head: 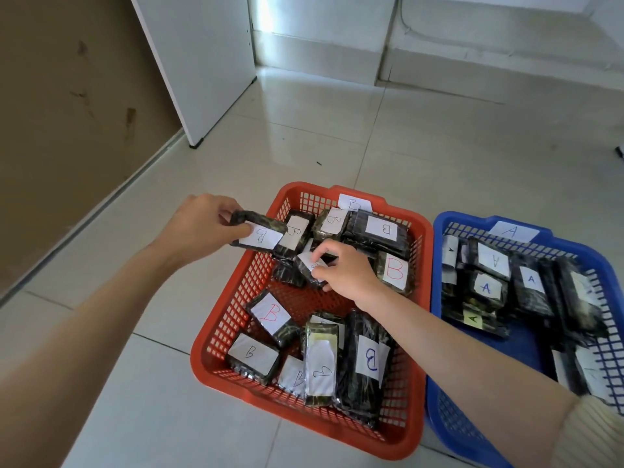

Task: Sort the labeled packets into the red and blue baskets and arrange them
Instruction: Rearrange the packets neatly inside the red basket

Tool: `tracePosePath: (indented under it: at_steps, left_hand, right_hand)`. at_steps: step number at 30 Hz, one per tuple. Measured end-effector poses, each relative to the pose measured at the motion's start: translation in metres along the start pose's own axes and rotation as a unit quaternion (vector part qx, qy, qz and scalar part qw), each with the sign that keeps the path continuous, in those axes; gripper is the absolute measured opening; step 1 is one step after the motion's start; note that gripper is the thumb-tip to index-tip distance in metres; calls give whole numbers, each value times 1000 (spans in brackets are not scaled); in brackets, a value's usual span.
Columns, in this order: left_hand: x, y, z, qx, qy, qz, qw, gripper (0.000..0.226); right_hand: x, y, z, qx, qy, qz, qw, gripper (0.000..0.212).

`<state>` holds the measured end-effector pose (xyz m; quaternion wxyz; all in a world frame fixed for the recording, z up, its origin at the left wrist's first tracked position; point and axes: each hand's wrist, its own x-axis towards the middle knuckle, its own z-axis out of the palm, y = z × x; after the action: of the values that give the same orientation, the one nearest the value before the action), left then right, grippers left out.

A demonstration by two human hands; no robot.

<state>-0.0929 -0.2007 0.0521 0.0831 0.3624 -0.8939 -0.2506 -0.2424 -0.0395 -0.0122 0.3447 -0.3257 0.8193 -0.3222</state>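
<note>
Two B packets are in the hands: the left hand (202, 228) grips the raised packet (260, 233) over the far-left rim of the red basket (337, 430), while the right hand (347, 271) pinches the lower packet (312, 268) lying inside it. Just beside, on the tiled floor (405, 146), the blue basket (437, 265) holds A packets (486, 287).

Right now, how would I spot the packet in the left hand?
Find the red basket on the tiled floor, left of the blue basket. At its far left corner the left hand grips a dark packet with its fingers. It is the only one lifted over the rim; the others, even the middle packet the right hand pinches, lie inside.
</note>
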Motion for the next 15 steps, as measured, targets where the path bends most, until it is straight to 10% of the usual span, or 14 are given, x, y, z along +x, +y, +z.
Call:
tracePosePath:
  at_steps: [9, 15]
  left_hand:
    - [11, -10, 20, -217, 87, -167, 958, 19]
    - [11, -16, 20, -325, 121, -214, 913, 11]
  right_hand:
    - [22, -35, 2, 95, 139, -62, 984, 12]
    - [51, -52, 11, -68, 145, -59, 985, 16]
